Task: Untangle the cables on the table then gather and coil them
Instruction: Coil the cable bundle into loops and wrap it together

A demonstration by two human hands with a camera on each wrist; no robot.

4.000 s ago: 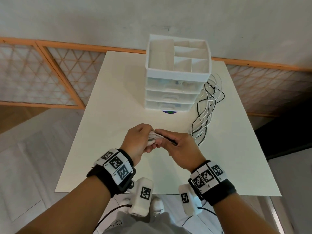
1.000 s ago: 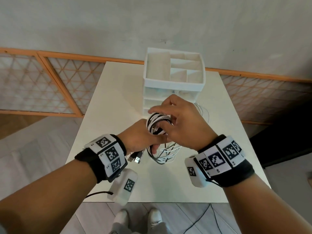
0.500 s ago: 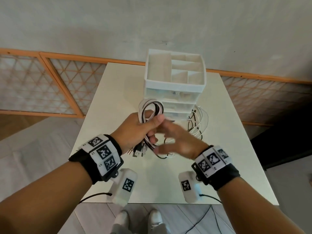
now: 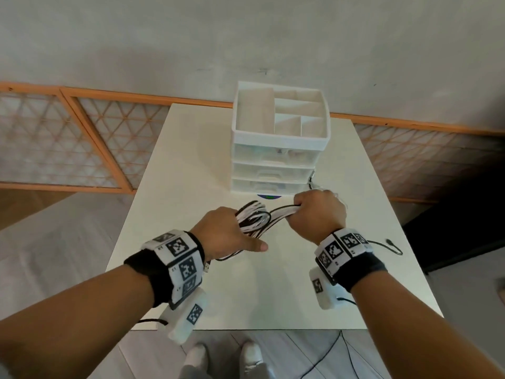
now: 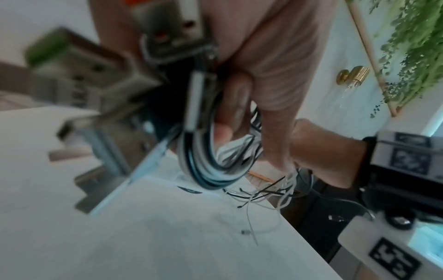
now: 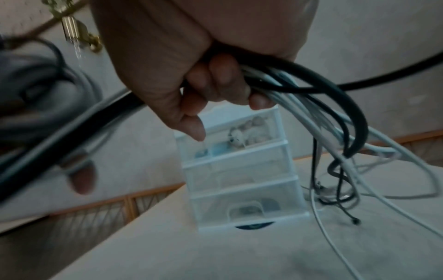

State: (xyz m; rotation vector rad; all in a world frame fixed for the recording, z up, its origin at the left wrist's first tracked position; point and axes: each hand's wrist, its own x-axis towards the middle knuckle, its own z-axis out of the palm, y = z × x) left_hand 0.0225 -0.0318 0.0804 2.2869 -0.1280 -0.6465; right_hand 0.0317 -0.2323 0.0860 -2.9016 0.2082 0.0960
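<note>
A coil of black and white cables [image 4: 252,218] is wound around my left hand [image 4: 226,233], whose fingers curl round it [image 5: 203,161] just above the white table [image 4: 191,165]. The strands run right into my right hand [image 4: 317,214], a fist gripping the cable bundle [image 6: 275,81] in front of the drawer unit. Loose ends hang from that fist to the table [image 6: 335,189]. A black cable end with its plug [image 4: 389,243] trails right of my right wrist. USB plugs [image 4: 207,266] peek out under my left wrist.
A white plastic drawer unit [image 4: 278,149] with an open divided top stands at the table's back centre, a dark disc [image 4: 269,197] under its front edge. Orange-framed lattice panels [image 4: 82,146] and a grey wall lie behind. The table's near edge [image 4: 246,328] is by my feet.
The coil was held up between both hands. My left hand has since lowered it toward the table, and my right hand has moved right and closed on the trailing strands, pulling them out.
</note>
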